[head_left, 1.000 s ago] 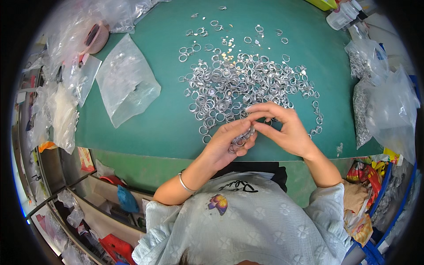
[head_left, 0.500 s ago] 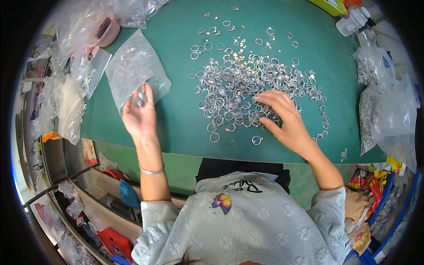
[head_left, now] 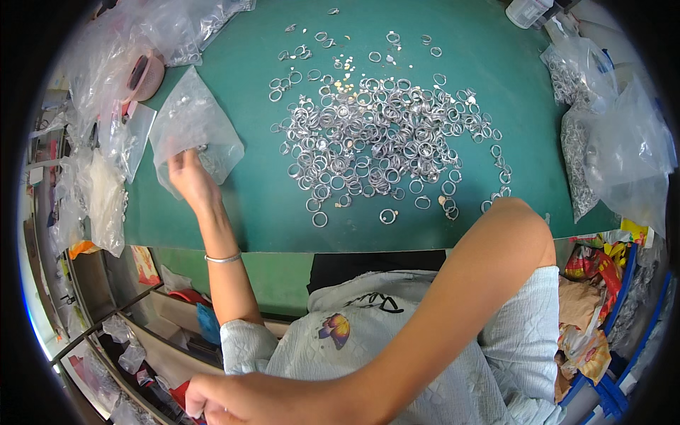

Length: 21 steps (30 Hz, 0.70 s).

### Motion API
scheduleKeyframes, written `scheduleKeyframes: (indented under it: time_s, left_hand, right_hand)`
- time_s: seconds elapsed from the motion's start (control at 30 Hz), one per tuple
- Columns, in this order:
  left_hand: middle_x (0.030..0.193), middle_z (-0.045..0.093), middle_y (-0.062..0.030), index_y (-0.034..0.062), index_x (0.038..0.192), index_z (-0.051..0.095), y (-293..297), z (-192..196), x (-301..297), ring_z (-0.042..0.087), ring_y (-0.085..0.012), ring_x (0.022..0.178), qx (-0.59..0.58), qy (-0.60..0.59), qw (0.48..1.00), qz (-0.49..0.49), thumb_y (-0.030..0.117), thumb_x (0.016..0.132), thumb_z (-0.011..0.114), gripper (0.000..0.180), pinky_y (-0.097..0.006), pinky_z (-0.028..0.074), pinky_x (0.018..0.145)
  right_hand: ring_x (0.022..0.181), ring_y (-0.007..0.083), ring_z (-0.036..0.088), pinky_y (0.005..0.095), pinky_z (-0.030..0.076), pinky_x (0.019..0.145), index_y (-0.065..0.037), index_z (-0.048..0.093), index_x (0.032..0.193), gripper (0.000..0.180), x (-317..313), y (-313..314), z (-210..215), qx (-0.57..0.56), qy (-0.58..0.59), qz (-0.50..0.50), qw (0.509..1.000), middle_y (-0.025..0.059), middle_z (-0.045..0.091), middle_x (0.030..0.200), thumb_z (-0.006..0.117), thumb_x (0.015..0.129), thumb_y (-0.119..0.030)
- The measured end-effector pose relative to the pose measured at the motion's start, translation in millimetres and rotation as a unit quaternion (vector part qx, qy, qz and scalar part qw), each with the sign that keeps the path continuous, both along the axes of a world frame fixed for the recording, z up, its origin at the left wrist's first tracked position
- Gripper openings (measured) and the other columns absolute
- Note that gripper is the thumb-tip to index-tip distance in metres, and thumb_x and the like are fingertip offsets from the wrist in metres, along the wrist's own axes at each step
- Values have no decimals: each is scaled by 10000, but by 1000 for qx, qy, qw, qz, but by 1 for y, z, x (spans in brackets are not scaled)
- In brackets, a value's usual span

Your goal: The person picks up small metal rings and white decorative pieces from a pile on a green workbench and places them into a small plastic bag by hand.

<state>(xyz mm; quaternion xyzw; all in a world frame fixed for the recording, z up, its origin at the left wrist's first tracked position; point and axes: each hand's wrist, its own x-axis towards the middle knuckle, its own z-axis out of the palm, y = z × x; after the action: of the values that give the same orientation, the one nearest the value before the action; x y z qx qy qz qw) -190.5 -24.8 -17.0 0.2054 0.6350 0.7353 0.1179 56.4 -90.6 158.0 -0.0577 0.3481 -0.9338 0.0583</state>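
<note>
A large heap of silver-coloured metal rings (head_left: 382, 134) is spread over the green tabletop (head_left: 283, 219), with small pale chips (head_left: 345, 83) among its far rings. To the left of it lies a clear plastic bag (head_left: 191, 106) with some contents showing through. My left hand (head_left: 193, 180) reaches into the bag's near side; the film covers its fingertips, so their grip is hidden. Across my body, low at the left, my right hand (head_left: 234, 398) is closed with curled fingers, over the drawers and away from the rings. Whatever it may hold cannot be made out.
At the right edge stand clear bags filled with rings (head_left: 581, 156). Plastic bags (head_left: 106, 198) and a pink basket (head_left: 146, 76) line the left side. A white bottle (head_left: 528, 10) is at the far right. Below left are open drawers (head_left: 170, 333) with packets.
My left hand, which held a few rings over the bag, has gone into it. My right hand has left the heap and swung across my body to the lower left. The view has shifted.
</note>
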Motion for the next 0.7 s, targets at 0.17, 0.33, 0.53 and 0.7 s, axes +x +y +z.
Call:
scheduleKeyframes:
  time_s: [0.17, 0.33, 0.53, 0.7]
  left_hand:
    - [1489, 278, -248, -6, 1401, 368, -20, -53, -46, 241, -399, 1382, -386, 410, 824, -57, 187, 850, 609, 632, -469, 177, 1135]
    - [1517, 262, -184, 82, 1420, 379, 1, -60, -48, 196, -446, 1388, -401, 585, 705, 12, 132, 780, 602, 680, -579, 165, 1104]
    - [1522, 303, -70, 148, 1423, 397, 25, -85, -108, 236, -423, 1380, -422, 624, 654, 69, 238, 848, 563, 605, -607, 194, 1090]
    - [1472, 384, -89, 181, 1365, 482, 26, -85, -177, 300, -407, 1351, -459, 728, 498, 102, 325, 861, 571, 532, -553, 231, 1102]
  right_hand:
    - [694, 194, 603, 314, 470, 611, -5, 558, 1018, 239, 13, 15, 12, 46, 69, 43, 996, 89, 637, 808, 562, 780, 11]
    - [784, 166, 582, 279, 452, 678, -1, 580, 1014, 382, 33, 38, 16, -55, -9, 68, 996, 80, 619, 810, 378, 724, 145]
    - [794, 188, 639, 287, 493, 673, 15, 607, 982, 238, 18, 10, 13, -84, 96, 61, 990, 99, 663, 831, 477, 787, 51]
    - [772, 187, 643, 295, 489, 661, 1, 594, 990, 180, 10, -1, 24, -38, 94, 41, 994, 76, 673, 822, 570, 813, -16]
